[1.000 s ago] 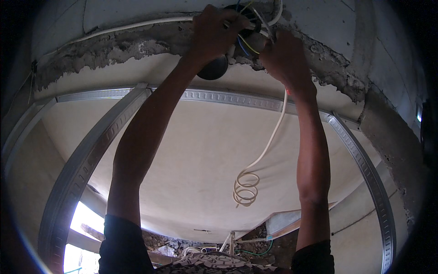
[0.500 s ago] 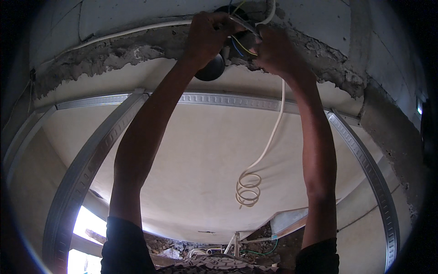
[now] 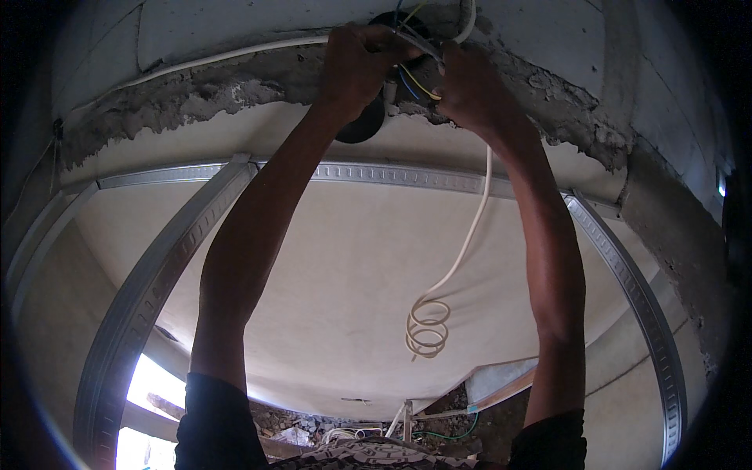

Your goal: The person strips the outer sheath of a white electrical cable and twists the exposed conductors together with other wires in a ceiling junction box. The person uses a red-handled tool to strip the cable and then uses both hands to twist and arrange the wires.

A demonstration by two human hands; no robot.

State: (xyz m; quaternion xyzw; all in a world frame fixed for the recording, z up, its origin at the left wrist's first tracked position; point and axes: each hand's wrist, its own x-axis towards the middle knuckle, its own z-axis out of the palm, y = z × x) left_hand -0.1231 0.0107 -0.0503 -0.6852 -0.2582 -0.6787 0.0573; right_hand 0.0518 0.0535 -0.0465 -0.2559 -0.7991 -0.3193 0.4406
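Observation:
Both my arms reach up to the top of the view, at a rough gap in the plaster. My left hand (image 3: 356, 66) is closed, thumb and fingers pinching one end of a grey cable-like length (image 3: 421, 45). The other end runs into my closed right hand (image 3: 474, 88); its exact kind is hard to make out in shadow. A blue wire (image 3: 408, 83) and a yellow-green wire (image 3: 421, 84) curve between my hands, the yellow-green one reaching my right fingers. Behind them sits a dark round box (image 3: 384, 17). A second black round piece (image 3: 363, 125) shows below my left hand.
A white cable (image 3: 479, 215) hangs down, ending in a loose coil (image 3: 428, 329). Metal profiles (image 3: 168, 243) frame the pale panel (image 3: 337, 274), with another profile (image 3: 638, 301) at right. A white cable (image 3: 235, 53) runs along the wall. Rubble (image 3: 313, 423) lies far below.
Both hands stay at the same spot with the grey length between them. My right forearm has shifted slightly right, and the view has moved a little.

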